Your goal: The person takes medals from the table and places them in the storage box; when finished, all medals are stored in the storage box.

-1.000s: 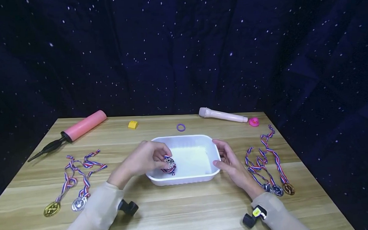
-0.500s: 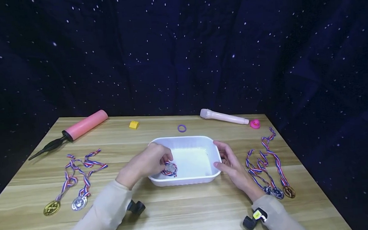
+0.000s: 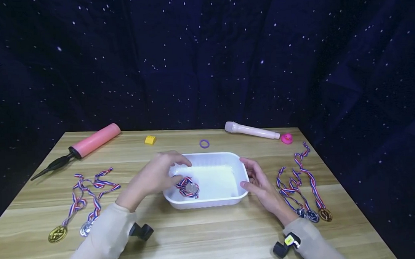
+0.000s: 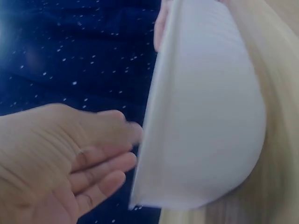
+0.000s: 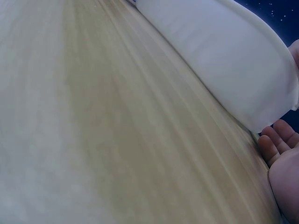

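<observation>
A white plastic tray [image 3: 210, 203] stands in the middle of the table. Inside, at its left end, lies a silver medal [image 3: 191, 188] with its red, white and blue ribbon bunched beside it. My left hand [image 3: 157, 173] hovers over the tray's left rim, thumb and fingers apart and holding nothing. The left wrist view has the same hand [image 4: 79, 158] beside the tray's wall [image 4: 205, 107]. My right hand [image 3: 259, 183] holds the tray's right end, thumb at the rim and fingers against the outer wall. In the right wrist view, some fingertips [image 5: 275, 140] show by the tray's lower corner.
Several ribboned medals lie around: a gold one [image 3: 57, 234] and a silver one [image 3: 86, 228] at left, others [image 3: 312, 216] at right. Along the back are a pink pump [image 3: 96, 141], yellow block [image 3: 150, 140], purple ring [image 3: 204, 143], toy microphone [image 3: 252, 130] and pink duck [image 3: 286, 138].
My left hand has let go of the silver medal, leaving it in the tray, and has drawn back left with its fingers spread. The right hand has stayed at the tray's right end.
</observation>
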A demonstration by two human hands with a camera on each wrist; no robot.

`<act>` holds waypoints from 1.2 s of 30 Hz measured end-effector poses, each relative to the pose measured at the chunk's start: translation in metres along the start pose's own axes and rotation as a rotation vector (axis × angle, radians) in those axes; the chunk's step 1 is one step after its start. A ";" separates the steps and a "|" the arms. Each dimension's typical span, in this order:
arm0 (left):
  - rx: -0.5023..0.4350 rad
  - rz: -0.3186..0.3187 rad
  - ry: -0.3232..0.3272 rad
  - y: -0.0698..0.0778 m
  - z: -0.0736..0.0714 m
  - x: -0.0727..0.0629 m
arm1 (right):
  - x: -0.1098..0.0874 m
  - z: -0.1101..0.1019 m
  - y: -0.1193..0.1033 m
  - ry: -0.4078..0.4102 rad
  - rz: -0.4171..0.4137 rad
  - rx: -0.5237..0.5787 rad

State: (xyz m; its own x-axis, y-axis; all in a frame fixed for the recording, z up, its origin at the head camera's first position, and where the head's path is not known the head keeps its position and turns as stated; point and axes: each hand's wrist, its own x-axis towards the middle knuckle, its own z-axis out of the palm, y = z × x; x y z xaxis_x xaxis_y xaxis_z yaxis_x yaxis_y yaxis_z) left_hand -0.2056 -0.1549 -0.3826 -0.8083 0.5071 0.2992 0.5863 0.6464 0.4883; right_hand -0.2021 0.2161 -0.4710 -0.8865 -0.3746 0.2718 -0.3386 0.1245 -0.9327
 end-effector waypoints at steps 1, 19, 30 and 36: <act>-0.015 -0.007 0.017 -0.001 -0.005 -0.002 | 0.000 0.000 0.000 0.001 -0.001 -0.002; 0.041 -0.102 0.323 -0.031 -0.073 -0.103 | 0.001 0.002 0.000 0.009 0.010 0.004; 0.013 -0.283 0.331 -0.058 -0.068 -0.176 | 0.002 0.002 0.004 0.003 -0.020 0.022; 0.029 -0.272 0.315 -0.074 -0.062 -0.207 | 0.002 0.002 0.002 0.012 0.010 0.008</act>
State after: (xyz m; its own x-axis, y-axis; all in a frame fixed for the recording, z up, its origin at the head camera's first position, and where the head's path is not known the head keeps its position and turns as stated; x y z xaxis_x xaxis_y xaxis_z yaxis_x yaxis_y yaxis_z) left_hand -0.0849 -0.3430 -0.4303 -0.9083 0.1197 0.4007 0.3469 0.7509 0.5620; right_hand -0.2035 0.2143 -0.4726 -0.8936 -0.3622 0.2651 -0.3271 0.1212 -0.9372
